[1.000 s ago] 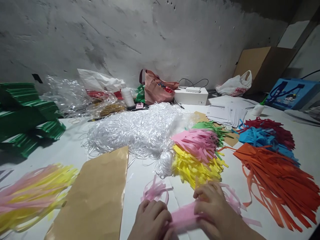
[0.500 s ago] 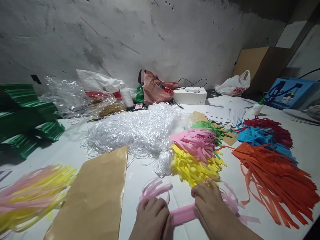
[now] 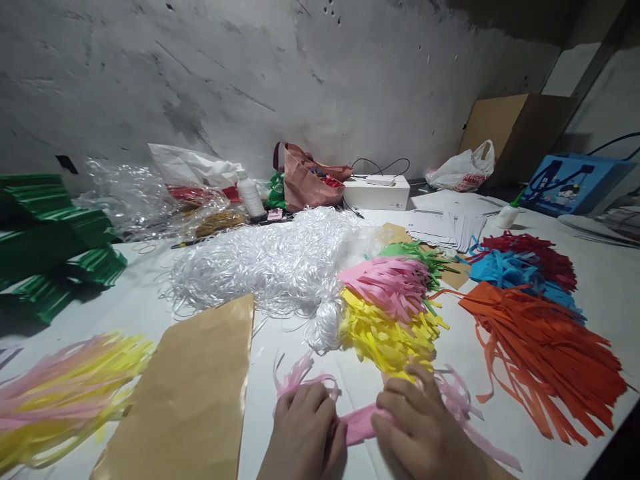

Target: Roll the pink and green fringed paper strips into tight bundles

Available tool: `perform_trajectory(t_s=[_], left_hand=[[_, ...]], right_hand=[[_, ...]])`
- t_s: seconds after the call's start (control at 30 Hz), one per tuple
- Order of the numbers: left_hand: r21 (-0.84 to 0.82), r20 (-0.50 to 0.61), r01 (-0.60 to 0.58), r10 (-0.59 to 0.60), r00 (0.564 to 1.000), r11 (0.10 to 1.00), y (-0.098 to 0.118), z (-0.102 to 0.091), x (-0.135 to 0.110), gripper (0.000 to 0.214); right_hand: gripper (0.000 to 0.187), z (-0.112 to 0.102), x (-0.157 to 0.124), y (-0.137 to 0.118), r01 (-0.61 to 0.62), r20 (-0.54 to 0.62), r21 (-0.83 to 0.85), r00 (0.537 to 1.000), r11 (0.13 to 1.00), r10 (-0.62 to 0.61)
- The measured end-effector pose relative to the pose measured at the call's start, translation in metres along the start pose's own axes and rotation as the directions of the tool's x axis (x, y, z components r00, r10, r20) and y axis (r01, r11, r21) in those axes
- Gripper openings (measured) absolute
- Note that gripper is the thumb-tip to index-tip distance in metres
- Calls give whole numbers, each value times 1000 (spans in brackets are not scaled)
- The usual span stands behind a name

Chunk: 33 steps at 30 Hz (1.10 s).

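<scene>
Both hands work on one pink tissue paper tassel [image 3: 359, 425] at the near edge of the white table. Curled round its left part is my left hand [image 3: 307, 427], fingers closed. My right hand [image 3: 415, 423] grips the right part, its fingers bent over the paper. Between the hands shows a flat, folded pink band, and fringed strips spill out beyond each hand. Just past my right hand lie a yellow fringe bundle [image 3: 393, 333] and a pink fringe bundle [image 3: 385, 283]. A brown paper sheet [image 3: 185, 393] lies left of my left hand.
White string [image 3: 260, 260] is heaped mid-table. Orange [image 3: 545, 353], blue [image 3: 520, 270] and dark red fringes [image 3: 545, 257] lie right. Pink-and-yellow strips [image 3: 65, 393] and green paper stacks [image 3: 55, 233] are left. Behind stand a glue bottle [image 3: 509, 215], a white box [image 3: 377, 193] and bags.
My right hand has shifted slightly left and rolled over the pink paper, so less of the band shows between the hands. The left fringe ends have moved. The view has shifted a little.
</scene>
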<state>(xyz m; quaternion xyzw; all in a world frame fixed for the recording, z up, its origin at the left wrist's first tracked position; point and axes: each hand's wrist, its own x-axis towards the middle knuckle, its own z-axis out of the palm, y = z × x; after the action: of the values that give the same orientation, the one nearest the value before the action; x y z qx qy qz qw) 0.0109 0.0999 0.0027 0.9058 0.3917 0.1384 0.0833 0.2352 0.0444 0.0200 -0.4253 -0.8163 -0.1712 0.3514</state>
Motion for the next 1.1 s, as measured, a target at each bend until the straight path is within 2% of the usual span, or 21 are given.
perform_trajectory(t_s=[0.07,0.17,0.23,0.3,0.33,0.4,0.5,0.63,0.7,0.77,0.87,0.93,1.1], left_hand=[[2,-15,-1,1,1000,1000,1,-3,0,13],[-2,-148,-43,42,988,999,4,-8,-2,9],[46,-295,-169,175,939,984,6,-10,-2,15],[121,-407,-306,329,852,944,8,-8,0,12],[152,-435,-351,381,816,924,9,-7,1,16],[167,-432,-393,426,795,904,11,-2,4,29],[127,-401,-412,427,810,902,12,5,6,38],[4,-429,-387,351,832,922,7,11,4,34],[-29,-450,-395,341,825,918,3,12,1,32],[-45,-403,-385,336,852,922,0,11,-4,26],[-63,-216,-306,286,934,950,-2,3,-9,17],[-53,-158,-265,254,954,963,-1,-4,-9,17],[52,-119,-159,164,979,986,5,-10,-4,14]], right_hand=[[35,5,-1,-2,99,44,-15,994,995,-98],[40,13,-5,-1,139,104,-34,985,990,-134],[37,15,-8,0,110,104,-1,989,994,-109],[33,15,-10,1,53,101,61,993,997,-59],[31,15,-11,1,21,108,94,994,995,-31],[29,15,-11,-1,-19,139,134,990,991,0],[30,18,-10,-4,20,167,65,985,998,-30],[35,21,-10,-4,150,145,-90,980,985,-136],[34,18,-12,-1,172,163,-119,975,978,-151],[32,12,-15,3,161,185,-122,973,979,-137],[32,2,-20,7,91,173,-83,982,992,-76],[30,-1,-23,7,-2,137,-35,991,999,6],[23,9,-24,1,-204,84,-8,975,979,204]])
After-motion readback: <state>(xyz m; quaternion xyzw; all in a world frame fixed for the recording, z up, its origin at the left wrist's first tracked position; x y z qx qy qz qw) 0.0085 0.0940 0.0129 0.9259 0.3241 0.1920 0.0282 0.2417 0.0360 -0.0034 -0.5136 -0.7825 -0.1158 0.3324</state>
